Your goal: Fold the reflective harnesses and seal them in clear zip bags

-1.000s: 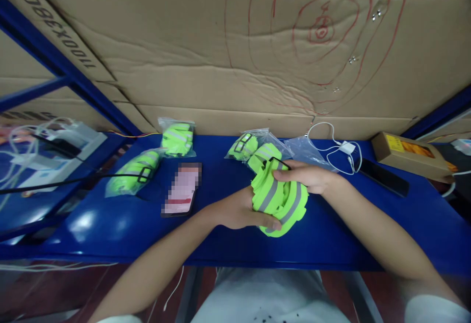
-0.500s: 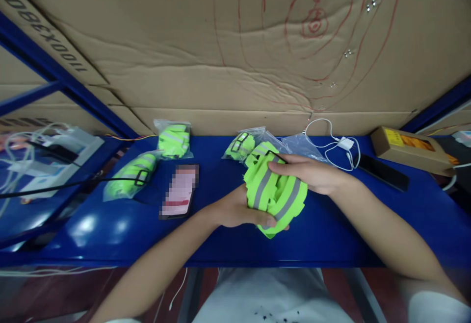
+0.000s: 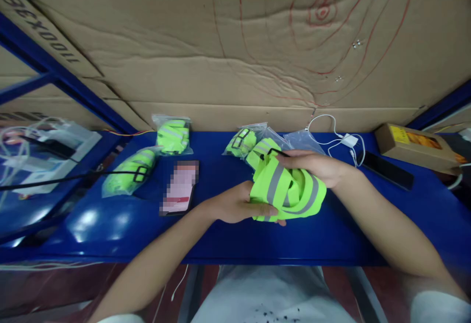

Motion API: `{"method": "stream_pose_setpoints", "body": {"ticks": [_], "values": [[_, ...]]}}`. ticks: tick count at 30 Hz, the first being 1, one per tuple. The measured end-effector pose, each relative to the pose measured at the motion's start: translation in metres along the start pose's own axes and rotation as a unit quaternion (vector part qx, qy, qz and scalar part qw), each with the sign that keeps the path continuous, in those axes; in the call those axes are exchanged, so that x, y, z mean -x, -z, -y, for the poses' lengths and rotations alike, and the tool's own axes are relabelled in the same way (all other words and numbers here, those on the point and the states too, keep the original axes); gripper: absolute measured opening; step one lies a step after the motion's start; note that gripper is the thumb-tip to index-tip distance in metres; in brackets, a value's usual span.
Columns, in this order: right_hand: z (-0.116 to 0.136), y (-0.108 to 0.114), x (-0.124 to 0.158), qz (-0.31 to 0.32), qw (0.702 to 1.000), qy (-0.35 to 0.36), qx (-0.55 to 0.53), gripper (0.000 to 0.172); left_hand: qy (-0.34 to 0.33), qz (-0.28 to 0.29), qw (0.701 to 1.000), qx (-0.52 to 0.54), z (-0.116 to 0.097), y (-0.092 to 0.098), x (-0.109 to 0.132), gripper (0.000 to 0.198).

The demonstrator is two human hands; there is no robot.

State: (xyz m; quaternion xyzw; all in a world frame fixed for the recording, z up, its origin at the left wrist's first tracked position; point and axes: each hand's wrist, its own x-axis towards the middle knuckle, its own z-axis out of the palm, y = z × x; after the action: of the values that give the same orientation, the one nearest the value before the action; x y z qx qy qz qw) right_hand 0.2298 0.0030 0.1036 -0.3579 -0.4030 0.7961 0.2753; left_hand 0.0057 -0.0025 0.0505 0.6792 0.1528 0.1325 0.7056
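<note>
A neon-yellow reflective vest (image 3: 290, 191) with grey stripes is bunched up over the blue table (image 3: 228, 239). My left hand (image 3: 235, 204) grips its lower left side with the thumb on top. My right hand (image 3: 312, 166) is closed on its upper edge, next to a black buckle. Behind the bundle lie bagged vests (image 3: 243, 141) and an empty clear bag (image 3: 305, 142).
Two more bagged vests (image 3: 172, 136) (image 3: 128, 178) and a phone (image 3: 180, 187) lie to the left. A white charger with cable (image 3: 348, 141), a black phone (image 3: 386, 171) and a cardboard box (image 3: 415, 147) sit to the right. A cardboard wall stands behind.
The bundle has spread out wider to the right between my hands. My right hand shifted slightly right along its upper edge.
</note>
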Motion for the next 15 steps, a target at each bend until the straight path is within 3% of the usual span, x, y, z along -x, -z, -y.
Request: {"method": "stream_pose_setpoints", "body": {"ticks": [4, 7, 9, 11, 13, 15], "values": [[-0.002, -0.003, -0.002, -0.010, 1.000, -0.018, 0.010, 0.036, -0.071, -0.048, 0.987, -0.137, 0.014, 0.007, -0.003, 0.034], [0.001, 0.001, -0.002, -0.030, 0.997, 0.019, 0.062, 0.045, -0.050, -0.060, 0.987, -0.141, 0.023, 0.013, -0.009, 0.035], [0.005, 0.003, 0.002, -0.057, 0.980, 0.078, 0.173, 0.048, -0.035, -0.070, 0.989, -0.126, 0.026, 0.016, -0.012, 0.037], [0.011, 0.004, 0.011, -0.116, 0.913, 0.175, 0.350, 0.045, -0.038, -0.083, 0.990, -0.109, 0.025, 0.019, -0.013, 0.055], [0.017, 0.002, 0.025, -0.187, 0.781, 0.273, 0.530, 0.043, -0.054, -0.109, 0.987, -0.103, 0.025, 0.022, -0.013, 0.090], [0.020, -0.001, 0.038, -0.217, 0.637, 0.336, 0.659, 0.044, -0.075, -0.138, 0.982, -0.109, 0.027, 0.026, -0.012, 0.116]]}}
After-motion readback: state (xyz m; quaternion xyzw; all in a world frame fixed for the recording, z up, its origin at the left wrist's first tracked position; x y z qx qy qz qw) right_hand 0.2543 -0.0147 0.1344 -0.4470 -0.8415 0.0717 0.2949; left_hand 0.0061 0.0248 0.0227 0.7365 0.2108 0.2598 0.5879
